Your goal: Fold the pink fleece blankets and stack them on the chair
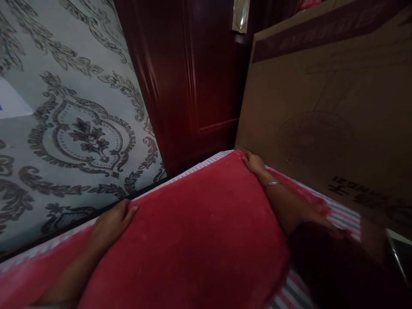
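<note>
Red blanket (pixel 193 219), far corner toward door (pixel 214 77), long axis unclear

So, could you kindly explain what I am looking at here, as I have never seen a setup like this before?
Of course. There is no machine here: a person works with two bare hands. The single picture comes from a camera worn on the head, looking forward and down.

A red cloth is spread over a striped cloth, which shows at the edges. The left hand is on the red cloth's left edge, and the right hand is at its far corner. How firmly either grips is hard to tell. Around them are a patterned wall, a dark red panel and a large cardboard box.
</note>
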### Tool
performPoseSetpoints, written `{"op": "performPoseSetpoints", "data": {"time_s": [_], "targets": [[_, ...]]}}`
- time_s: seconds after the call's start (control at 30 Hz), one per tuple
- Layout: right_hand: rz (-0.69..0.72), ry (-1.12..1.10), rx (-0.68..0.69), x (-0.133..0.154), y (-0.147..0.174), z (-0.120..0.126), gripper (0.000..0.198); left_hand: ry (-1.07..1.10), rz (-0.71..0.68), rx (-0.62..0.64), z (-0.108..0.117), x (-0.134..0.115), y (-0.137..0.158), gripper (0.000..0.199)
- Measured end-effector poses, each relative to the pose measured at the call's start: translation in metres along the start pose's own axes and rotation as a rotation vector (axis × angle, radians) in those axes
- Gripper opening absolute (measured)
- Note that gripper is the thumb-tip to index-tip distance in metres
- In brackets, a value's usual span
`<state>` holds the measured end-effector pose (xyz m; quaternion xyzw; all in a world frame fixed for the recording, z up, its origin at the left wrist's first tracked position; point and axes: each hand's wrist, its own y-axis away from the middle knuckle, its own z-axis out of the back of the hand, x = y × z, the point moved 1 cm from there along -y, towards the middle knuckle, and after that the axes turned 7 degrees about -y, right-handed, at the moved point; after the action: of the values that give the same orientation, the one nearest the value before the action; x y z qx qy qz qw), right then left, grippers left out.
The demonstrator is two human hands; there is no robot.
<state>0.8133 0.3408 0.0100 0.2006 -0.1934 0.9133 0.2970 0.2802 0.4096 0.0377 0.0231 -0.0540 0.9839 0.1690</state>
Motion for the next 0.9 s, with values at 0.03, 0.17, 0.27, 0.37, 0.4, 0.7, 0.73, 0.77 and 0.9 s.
{"op": "performPoseSetpoints", "data": {"time_s": [0.03, 0.17, 0.27, 0.37, 0.4, 0.7, 0.73, 0.77, 0.9], "targets": [[-0.001, 0.015, 0.010, -0.001, 0.004, 0.004, 0.043, -0.010, -0.002, 0.001, 0.002, -0.002, 0.001, 0.044], [-0.024, 0.069, 0.069, -0.021, 0.029, 0.030, 0.042, -0.070, -0.016, 0.021, 0.007, -0.007, 0.002, 0.039], [-0.058, 0.100, 0.113, -0.050, 0.053, 0.055, 0.042, -0.101, -0.033, 0.018, 0.010, -0.009, 0.002, 0.037], [-0.112, 0.131, 0.146, -0.076, 0.081, 0.076, 0.044, -0.107, -0.026, 0.050, 0.012, -0.011, 0.001, 0.036], [-0.131, 0.142, 0.154, -0.083, 0.090, 0.082, 0.046, -0.111, -0.021, 0.062, 0.012, -0.012, 0.000, 0.036], [-0.145, 0.198, 0.124, -0.101, 0.139, 0.105, 0.038, -0.186, -0.084, 0.015, 0.023, -0.023, 0.009, 0.032], [-0.151, 0.199, 0.120, -0.101, 0.140, 0.106, 0.038, -0.198, -0.095, 0.025, 0.026, -0.023, 0.009, 0.033], [-0.161, 0.202, 0.117, -0.100, 0.141, 0.106, 0.039, -0.211, -0.115, 0.036, 0.028, -0.024, 0.010, 0.035], [-0.227, 0.222, 0.105, -0.097, 0.150, 0.107, 0.045, -0.265, -0.200, -0.041, 0.041, -0.037, 0.021, 0.047]]}}
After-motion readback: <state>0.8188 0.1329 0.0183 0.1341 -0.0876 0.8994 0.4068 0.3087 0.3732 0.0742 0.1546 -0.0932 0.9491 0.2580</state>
